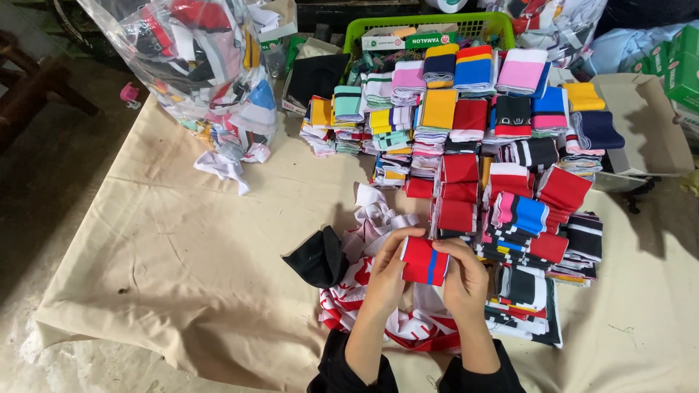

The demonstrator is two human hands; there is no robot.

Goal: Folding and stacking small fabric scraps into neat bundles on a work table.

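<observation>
A folded red knit band with a blue stripe is held between both hands over the beige cloth. My left hand grips its left end and my right hand grips its right end. Under the hands lies a loose heap of red-and-white and white fabric pieces. A black fabric piece lies just to the left. Right of the hands stand stacks of folded red, black and striped bands.
Many stacks of coloured folded bands fill the far middle, before a green basket. A clear plastic bag of fabric scraps sits far left. A beige cloth covers the floor. An open cardboard box is at right.
</observation>
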